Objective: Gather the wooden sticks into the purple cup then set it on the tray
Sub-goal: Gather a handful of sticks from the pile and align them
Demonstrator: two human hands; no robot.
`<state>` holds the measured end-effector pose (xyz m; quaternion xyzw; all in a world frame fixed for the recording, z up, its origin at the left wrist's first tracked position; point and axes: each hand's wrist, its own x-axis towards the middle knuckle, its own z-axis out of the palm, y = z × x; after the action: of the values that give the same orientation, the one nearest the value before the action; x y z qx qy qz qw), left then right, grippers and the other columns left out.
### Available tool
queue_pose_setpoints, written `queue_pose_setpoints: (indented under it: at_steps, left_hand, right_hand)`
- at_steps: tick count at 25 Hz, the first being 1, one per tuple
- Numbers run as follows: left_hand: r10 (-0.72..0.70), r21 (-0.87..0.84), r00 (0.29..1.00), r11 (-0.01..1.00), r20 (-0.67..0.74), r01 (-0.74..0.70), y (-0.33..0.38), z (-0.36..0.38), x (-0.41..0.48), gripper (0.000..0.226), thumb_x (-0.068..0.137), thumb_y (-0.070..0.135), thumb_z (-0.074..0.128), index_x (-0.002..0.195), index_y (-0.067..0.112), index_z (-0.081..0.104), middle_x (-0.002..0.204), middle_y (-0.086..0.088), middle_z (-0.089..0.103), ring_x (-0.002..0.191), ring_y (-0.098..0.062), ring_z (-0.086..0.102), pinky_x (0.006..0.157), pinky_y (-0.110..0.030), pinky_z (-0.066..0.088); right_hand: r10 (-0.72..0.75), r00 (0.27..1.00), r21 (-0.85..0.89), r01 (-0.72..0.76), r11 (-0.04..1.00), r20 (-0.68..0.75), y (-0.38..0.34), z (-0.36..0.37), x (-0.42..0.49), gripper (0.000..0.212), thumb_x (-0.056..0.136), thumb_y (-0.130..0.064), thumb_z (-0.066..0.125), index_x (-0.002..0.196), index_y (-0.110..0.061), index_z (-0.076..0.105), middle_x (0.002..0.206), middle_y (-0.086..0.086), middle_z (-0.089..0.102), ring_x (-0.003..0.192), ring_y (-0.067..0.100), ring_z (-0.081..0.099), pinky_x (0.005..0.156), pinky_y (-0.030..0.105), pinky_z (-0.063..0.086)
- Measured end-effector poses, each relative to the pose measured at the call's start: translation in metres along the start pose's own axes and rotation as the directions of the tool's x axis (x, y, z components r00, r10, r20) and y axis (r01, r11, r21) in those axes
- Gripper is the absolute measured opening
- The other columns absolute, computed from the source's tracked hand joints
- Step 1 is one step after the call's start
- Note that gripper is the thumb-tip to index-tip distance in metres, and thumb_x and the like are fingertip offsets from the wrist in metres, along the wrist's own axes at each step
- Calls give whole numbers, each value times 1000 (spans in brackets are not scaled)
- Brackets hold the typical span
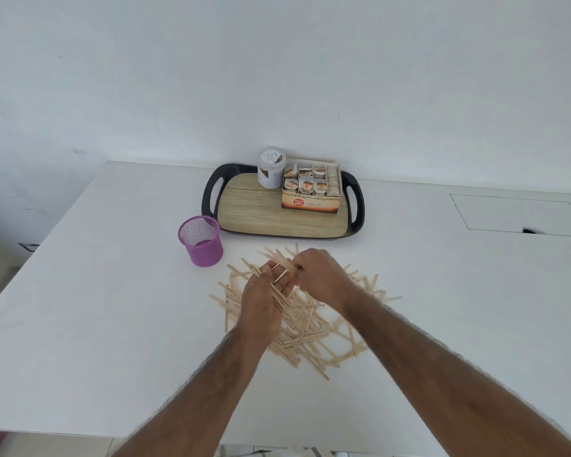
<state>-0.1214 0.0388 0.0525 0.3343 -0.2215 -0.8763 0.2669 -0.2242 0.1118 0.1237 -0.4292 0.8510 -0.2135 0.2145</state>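
A scattered heap of flat wooden sticks [305, 334] lies on the white table in front of me. My left hand [261, 298] hovers over the heap and holds several sticks between its fingers. My right hand [320, 275] is beside it, fingers pinched on the far ends of those same sticks. The purple mesh cup [201, 240] stands upright to the upper left of the heap, with no sticks visible inside. Behind it sits the tray [254, 212], black-rimmed with a wood-look floor.
On the tray's far side stand a white lidded tub [271, 168] and an open box of tea bags [312, 189]. The table [96, 308] meets a white wall at the back, with its left edge near the cup side. A cut-out panel [515, 212] marks the table's right.
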Motion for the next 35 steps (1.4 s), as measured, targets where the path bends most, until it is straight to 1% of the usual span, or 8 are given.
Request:
queue_pose_setpoints:
  at_steps: [10, 13, 16, 19, 22, 24, 29, 35]
  left_hand:
    - [-114, -90, 991, 989, 73, 121, -2, 18, -10, 38, 101, 37, 59, 124, 7, 64, 127, -9, 69, 124, -30, 63, 112, -48, 45]
    - [-156, -87, 987, 984, 24, 158, 5, 21, -12, 28, 76, 13, 80, 101, 11, 67, 112, -8, 68, 108, -24, 66, 103, -42, 50]
    - [-193, -183, 975, 968, -114, 170, 7, 22, -5, 10, 102, 3, 55, 101, 11, 61, 113, -13, 68, 111, -31, 64, 111, -49, 46]
    - [-170, -205, 967, 970, -190, 130, 12, 22, 3, 12, 108, 7, 44, 104, 10, 56, 90, -6, 65, 91, -25, 64, 108, -47, 49]
    - [-139, -262, 963, 962, -229, 77, 19, 23, 10, 11, 108, 4, 41, 112, 7, 51, 74, -4, 53, 63, -18, 60, 70, -34, 59]
    - [-103, -278, 965, 960, -243, 33, 21, 25, 12, 15, 108, 3, 37, 110, 5, 51, 70, -4, 46, 56, -16, 54, 57, -34, 57]
    - [-3, -216, 974, 975, -225, -47, 15, 26, 12, 17, 109, 3, 35, 102, 6, 50, 62, -3, 48, 49, -15, 53, 65, -36, 55]
    - [27, -101, 992, 994, -124, -40, 9, 26, 6, 22, 112, 11, 34, 109, 2, 53, 92, -13, 71, 84, -27, 73, 81, -40, 59]
  right_hand:
    - [-84, 991, -497, 24, 868, -100, -35, 33, -10, 23, 106, -11, 41, 112, -2, 61, 97, 14, 66, 84, 31, 72, 70, 39, 59]
    - [-130, 990, -539, 81, 839, -54, -33, 36, -10, 26, 104, -6, 41, 117, -4, 63, 100, 14, 66, 85, 28, 71, 69, 37, 56]
    - [-194, 980, -549, 186, 815, 44, -27, 34, -8, 26, 99, 0, 50, 121, -4, 64, 114, 12, 58, 88, 23, 69, 71, 31, 54]
    - [-213, 975, -515, 215, 830, 63, -24, 32, -11, 30, 95, 1, 54, 123, -5, 61, 118, 13, 55, 85, 25, 69, 66, 31, 53]
    - [-162, 985, -332, 136, 934, -51, -18, 30, -14, 18, 100, -11, 53, 118, -11, 53, 111, 9, 58, 83, 26, 67, 65, 35, 53]
    - [-70, 992, -195, 49, 980, -107, -12, 25, -11, 13, 105, -22, 48, 112, -12, 51, 106, 7, 57, 83, 25, 62, 66, 36, 47]
    - [17, 994, -78, -26, 997, -110, 0, 19, -7, 11, 100, -15, 48, 94, -12, 57, 107, 11, 52, 75, 16, 53, 63, 27, 41]
    - [26, 943, 108, 10, 994, -331, -3, 7, -2, 18, 96, -7, 57, 102, -12, 72, 105, 2, 61, 89, 14, 61, 71, 23, 48]
